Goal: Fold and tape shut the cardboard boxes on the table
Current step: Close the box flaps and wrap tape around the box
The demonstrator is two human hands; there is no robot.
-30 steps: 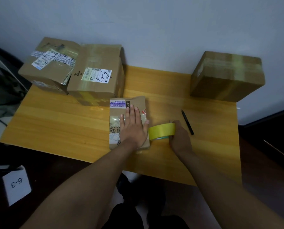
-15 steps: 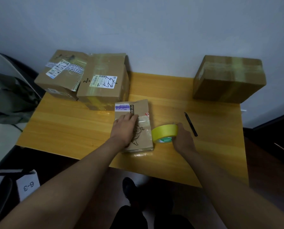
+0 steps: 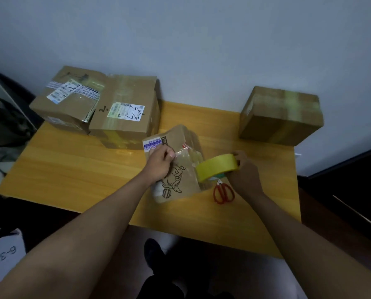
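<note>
A small flat cardboard box (image 3: 180,182) with a black drawing lies at the middle of the wooden table (image 3: 72,169), its right side tilted up. My left hand (image 3: 159,165) rests on the box's top with curled fingers and pinches the end of a shiny strip of tape (image 3: 185,155). That strip runs across the box toward the yellow tape roll (image 3: 217,168). My right hand (image 3: 245,175) grips the roll from the right and holds it just above the box's right edge. Three bigger boxes stand taped: far left (image 3: 68,104), beside it (image 3: 126,117), far right (image 3: 281,115).
Red-handled scissors (image 3: 223,193) lie on the table just below the roll, next to my right wrist. A white card marked 6-3 (image 3: 6,253) is on the floor at the lower left. Dark cloth (image 3: 1,124) lies off the table's left side.
My left hand went from flat on the small box to curled, pinching the tape. My right hand raised the roll, uncovering the red scissors. The box has tilted and turned a little.
</note>
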